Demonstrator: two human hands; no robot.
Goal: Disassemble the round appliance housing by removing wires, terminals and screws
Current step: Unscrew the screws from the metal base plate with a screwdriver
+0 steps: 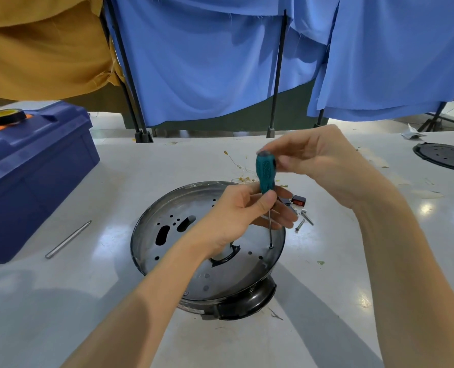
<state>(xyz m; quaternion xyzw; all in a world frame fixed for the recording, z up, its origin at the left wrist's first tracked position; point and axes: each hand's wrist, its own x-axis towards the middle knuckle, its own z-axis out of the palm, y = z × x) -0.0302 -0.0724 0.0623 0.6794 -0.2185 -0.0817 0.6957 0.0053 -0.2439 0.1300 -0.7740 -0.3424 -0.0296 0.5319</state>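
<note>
Head view, single frame.

- Round housing (234, 274) sits mid-table (88, 288), open side up, tilted slightly twd camera. The grey metal plate inside has slots and small holes; the black plastic rim shows at the near edge.
- Screwdriver (265, 171), teal handle, stands approx. upright over the housing's right side. Its shaft runs down to a screw (271, 245) in the plate, tip seated on the head.
- Left hand (236, 216): thumb and fingers curled round the handle's lower end and upper shaft. Forearm crosses over the housing centre.
- Right hand (308, 160): fingertips pinch the top of the handle (motion-blurred, so exact finger placement can't be read).
- Both hands are on the one tool, left below, right above.
- Loose screws (304, 220) lie on the table just right of the housing, w/ a small red-black part (297, 201) beside them.
- Thin yellow wire strands (239, 166) are scattered behind the housing.
- Left side: blue toolbox (32, 176) w/ a tape roll (3, 116) on its lid. A steel rod (68, 239) lies on the table betw. toolbox and housing.
- Far right: black perforated disc (446, 156), well apart from the work.
- Bkgd: blue cloth (220, 62) hangs on black poles, w/ mustard cloth (35, 49) at upper left.
</note>
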